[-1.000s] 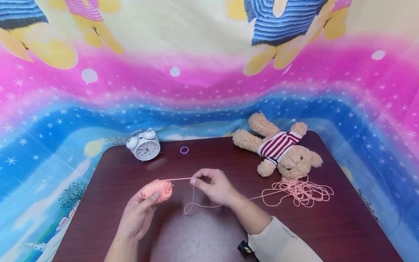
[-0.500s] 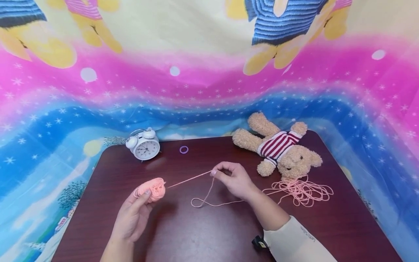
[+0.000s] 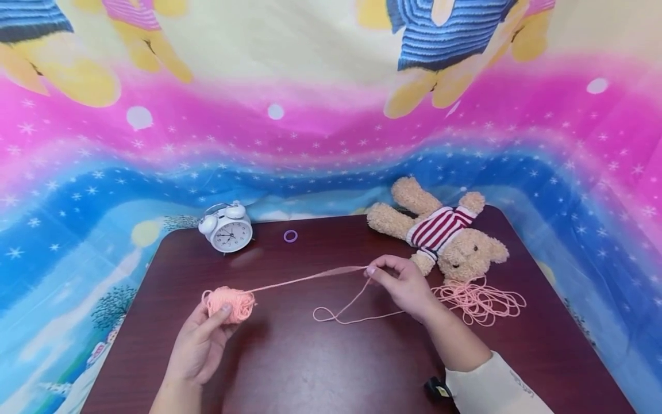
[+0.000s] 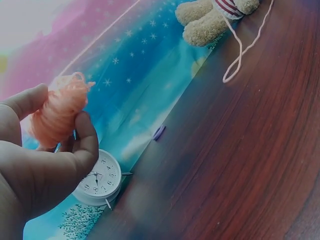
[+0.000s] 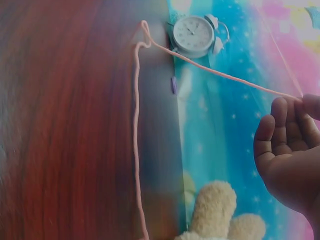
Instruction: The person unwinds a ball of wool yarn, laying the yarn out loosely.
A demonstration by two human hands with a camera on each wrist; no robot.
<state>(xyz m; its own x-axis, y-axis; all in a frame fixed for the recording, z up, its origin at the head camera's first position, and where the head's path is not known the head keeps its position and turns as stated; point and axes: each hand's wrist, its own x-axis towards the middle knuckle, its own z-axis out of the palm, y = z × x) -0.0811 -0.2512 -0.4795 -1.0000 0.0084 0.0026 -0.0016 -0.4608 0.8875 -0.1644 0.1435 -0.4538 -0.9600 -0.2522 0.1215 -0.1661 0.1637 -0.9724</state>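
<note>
My left hand point(image 3: 199, 342) grips a small ball of peach yarn point(image 3: 231, 305) between thumb and fingers, held up over the table's left half. In the left wrist view the wound strands of the yarn ball point(image 4: 60, 112) show, with a few loops loose at its top. A strand point(image 3: 310, 277) runs taut from the ball to my right hand point(image 3: 405, 284), whose thumb and forefinger pinch it. From that pinch the yarn drops to a small loop point(image 3: 324, 314) and trails right, under the forearm, to a loose tangle of yarn point(image 3: 481, 302) on the table.
A teddy bear point(image 3: 439, 236) in a striped shirt lies at the back right, its head beside the tangle. A white twin-bell alarm clock point(image 3: 231, 236) stands at the back left, and a purple ring point(image 3: 291, 236) lies near the back edge of the dark table point(image 3: 320, 368).
My right hand has moved right, drawing out a longer strand between the hands. The left hand has shifted a little left with the yarn ball. The small loop has slid right.
</note>
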